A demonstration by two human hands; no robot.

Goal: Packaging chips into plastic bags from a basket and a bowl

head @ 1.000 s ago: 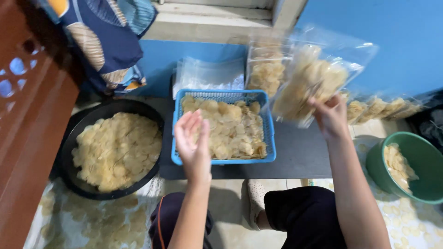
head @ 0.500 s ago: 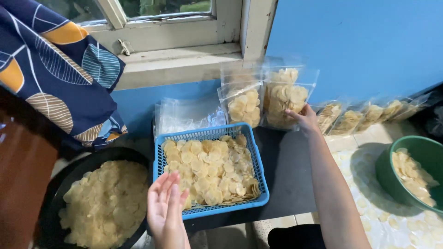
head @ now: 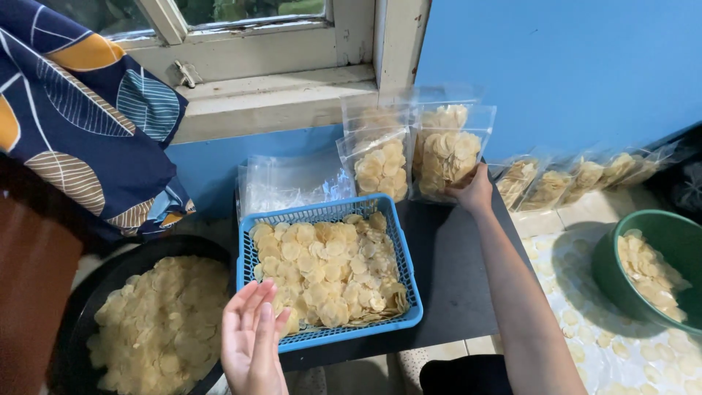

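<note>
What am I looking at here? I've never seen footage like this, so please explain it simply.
One camera sits on a person's head and looks down at their own bare hands; there is no machine. The right hand holds a clear bag of chips upright against the blue wall, beside another filled bag. The left hand hovers open and empty by a blue basket of pale round chips. More chips fill a black pan on the left and a green bowl on the right. Empty bags lie behind the basket.
</note>
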